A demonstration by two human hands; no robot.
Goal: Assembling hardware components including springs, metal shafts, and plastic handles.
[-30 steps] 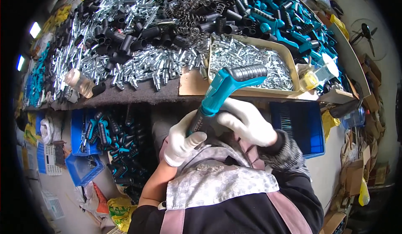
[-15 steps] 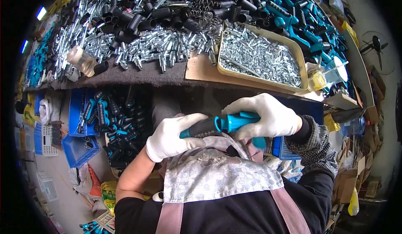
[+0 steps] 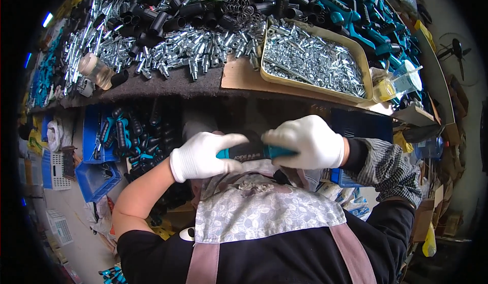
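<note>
A black cylindrical tool body with teal ends (image 3: 248, 155) lies level in front of my apron. My left hand (image 3: 203, 157), in a white knit glove, grips its left end between thumb and fingers. On its right end, over a teal part (image 3: 279, 152), my gloved right hand (image 3: 310, 143) is closed. Motion smears that hand's fingers slightly. The black middle shows between both hands, with pale printing on it.
A bench edge (image 3: 168, 88) runs just beyond my hands. On it are heaped metal fittings (image 3: 203, 50), black tubes, springs, teal parts (image 3: 351, 17) and a cream tray (image 3: 368, 75) of small metal pieces. Blue bins (image 3: 96, 182) and black-teal grips (image 3: 137, 131) sit lower left.
The tool body is more level, and the teal part on the right sits closer against the black section. My right hand has shifted left, my left hand slightly up and left.
</note>
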